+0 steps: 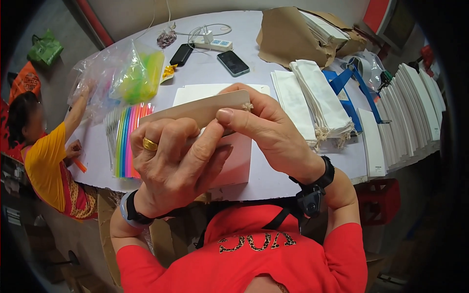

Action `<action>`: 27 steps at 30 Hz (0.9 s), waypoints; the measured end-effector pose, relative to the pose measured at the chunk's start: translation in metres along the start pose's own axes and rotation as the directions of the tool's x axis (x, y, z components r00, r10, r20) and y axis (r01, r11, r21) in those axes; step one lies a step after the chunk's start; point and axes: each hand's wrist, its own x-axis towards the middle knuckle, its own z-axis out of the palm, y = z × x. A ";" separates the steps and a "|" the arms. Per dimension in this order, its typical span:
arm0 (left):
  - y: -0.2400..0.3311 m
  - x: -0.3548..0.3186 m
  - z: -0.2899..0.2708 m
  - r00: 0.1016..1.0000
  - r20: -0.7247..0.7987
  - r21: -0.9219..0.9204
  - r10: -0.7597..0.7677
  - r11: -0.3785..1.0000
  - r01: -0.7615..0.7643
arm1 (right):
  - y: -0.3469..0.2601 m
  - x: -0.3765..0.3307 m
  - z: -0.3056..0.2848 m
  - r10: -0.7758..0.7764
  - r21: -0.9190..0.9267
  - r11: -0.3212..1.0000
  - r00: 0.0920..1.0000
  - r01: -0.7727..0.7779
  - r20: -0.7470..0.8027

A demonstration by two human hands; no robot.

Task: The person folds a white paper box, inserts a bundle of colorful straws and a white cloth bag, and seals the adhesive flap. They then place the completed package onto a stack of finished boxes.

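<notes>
My left hand [171, 151], a gold ring on one finger, is closed around the lower side of a long flat cardboard piece [195, 111] held up over the table. It looks like the wall or flap of a slim white box, in shade. My right hand [268, 129] grips its right end, thumb in front and fingers behind, with the thumb close to the left fingertips. A small frayed cord tuft [248, 106] sticks out beside the right thumb. A bit of white shows between the left fingers; what it belongs to is hidden. Beneath lies a white box [237, 166].
White drawstring pouches [312, 97] lie to the right, beside a blue metal stand [359, 88] and a row of slim white boxes [410, 107]. Colourful packed straws [129, 146] lie left. Behind are a phone [233, 63] and a power strip [212, 44]. A co-worker [46, 156] sits left.
</notes>
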 end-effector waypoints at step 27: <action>-0.021 -0.017 -0.014 0.993 -0.110 -0.071 0.042 0.996 -0.050 | -0.008 0.005 0.001 0.044 0.050 0.998 0.999 -0.045 0.020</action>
